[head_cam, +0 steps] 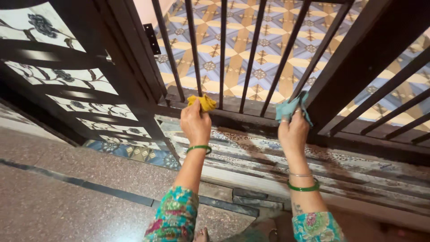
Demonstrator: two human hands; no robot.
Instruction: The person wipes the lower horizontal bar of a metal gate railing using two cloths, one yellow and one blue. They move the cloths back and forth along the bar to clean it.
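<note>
My left hand (195, 123) grips a small yellow cloth (202, 102) and presses it against the bottom rail of a dark metal gate (233, 104), between two upright bars. My right hand (293, 132) holds a light blue cloth (289, 108) bunched around the base of a slanted bar (319, 56) of the same gate. Both wrists wear green bangles, and the sleeves are teal with a floral print.
A worn, stained stone threshold (268, 154) runs under the gate. Beyond the bars lies a patterned yellow and blue tiled floor (268, 45). On the left stands a dark grille door with flowered glass panels (67, 78). Speckled stone flooring (67, 192) lies near me.
</note>
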